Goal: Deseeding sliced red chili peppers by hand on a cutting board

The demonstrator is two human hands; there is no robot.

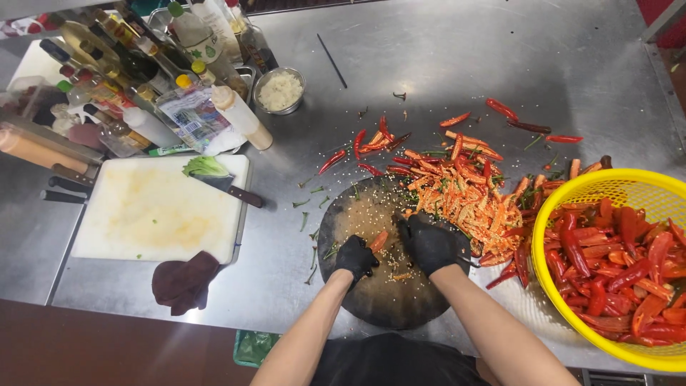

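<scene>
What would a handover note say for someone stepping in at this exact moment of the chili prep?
Left hand: gloved, pinching one red chili on the round dark board.
Right hand: gloved, closed beside that chili; whether its grip holds a blade cannot be told.
Done: a heap of cut chili strips lies on the board's far edge and the steel table, with seeds scattered on the board.
Left: whole chilies lie loose beyond the heap, and more red chilies fill the yellow basket on the right.
</scene>
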